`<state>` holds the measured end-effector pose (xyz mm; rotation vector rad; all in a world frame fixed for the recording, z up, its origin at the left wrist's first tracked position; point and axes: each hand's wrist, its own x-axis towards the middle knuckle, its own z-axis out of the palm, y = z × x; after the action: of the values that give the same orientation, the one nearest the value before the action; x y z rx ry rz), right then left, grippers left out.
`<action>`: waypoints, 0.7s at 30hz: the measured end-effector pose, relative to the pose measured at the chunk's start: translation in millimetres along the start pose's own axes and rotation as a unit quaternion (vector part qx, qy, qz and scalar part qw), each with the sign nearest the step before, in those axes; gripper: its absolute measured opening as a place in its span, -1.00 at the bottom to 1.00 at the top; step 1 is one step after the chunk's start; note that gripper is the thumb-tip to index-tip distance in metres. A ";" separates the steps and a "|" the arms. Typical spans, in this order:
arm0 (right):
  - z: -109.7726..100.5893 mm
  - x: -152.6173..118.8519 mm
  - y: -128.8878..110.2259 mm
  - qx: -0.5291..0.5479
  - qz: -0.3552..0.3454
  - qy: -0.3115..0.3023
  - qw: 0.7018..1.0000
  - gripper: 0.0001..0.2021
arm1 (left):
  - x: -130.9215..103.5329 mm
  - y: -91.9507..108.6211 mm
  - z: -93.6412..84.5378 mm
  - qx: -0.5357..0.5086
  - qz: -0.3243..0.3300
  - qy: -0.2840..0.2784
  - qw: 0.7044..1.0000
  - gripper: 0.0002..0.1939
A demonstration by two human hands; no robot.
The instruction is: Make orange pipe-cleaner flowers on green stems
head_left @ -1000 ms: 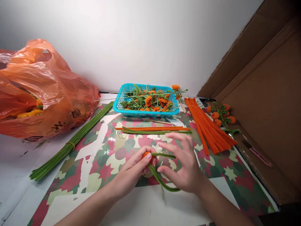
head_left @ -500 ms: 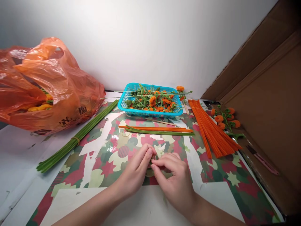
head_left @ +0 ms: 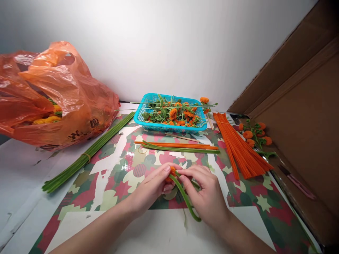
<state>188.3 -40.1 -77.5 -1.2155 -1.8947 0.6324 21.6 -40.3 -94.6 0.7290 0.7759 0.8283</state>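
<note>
My left hand (head_left: 156,181) is closed round a small orange flower head (head_left: 172,171), with its thumb on the flower's upper left side. A green fuzzy stem (head_left: 186,200) curves from the flower down to the right, its end hanging over the white sheet. My right hand (head_left: 202,187) pinches green stem beside the flower; part of that stem is hidden by the fingers. Beyond both hands, orange stems (head_left: 182,145) and green stems (head_left: 185,150) lie side by side across the camouflage-patterned mat (head_left: 119,176).
A turquoise basket (head_left: 169,127) holds orange flowers and greenery. At left are an orange plastic bag (head_left: 76,84) and a green stem bundle (head_left: 87,157). Right are an orange stem bundle (head_left: 238,151), finished-looking flowers (head_left: 255,134), a knife (head_left: 299,183) and cardboard (head_left: 299,88).
The orange flower head and the curved green stem now show between my hands, where fingers hid most of it before. My right hand has shifted slightly right. The view has moved a little.
</note>
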 end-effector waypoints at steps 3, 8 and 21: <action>3.9 -2.6 -2.3 0.006 0.011 0.004 1.000 -0.84 | -1.1 -4.1 1.9 0.032 0.011 0.011 0.999 -0.66; 9.1 -5.9 -9.5 0.068 0.087 -0.015 0.994 -0.85 | -5.8 -7.2 7.6 0.160 0.063 0.053 0.984 -0.69; 7.7 -4.5 -12.6 0.066 0.049 -0.035 0.996 -0.84 | -8.4 -1.9 11.7 0.187 0.075 0.049 0.978 -0.67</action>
<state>176.5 -49.4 -74.1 -1.2197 -1.8276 0.8504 28.1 -51.1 -87.6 1.0980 0.9898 0.8682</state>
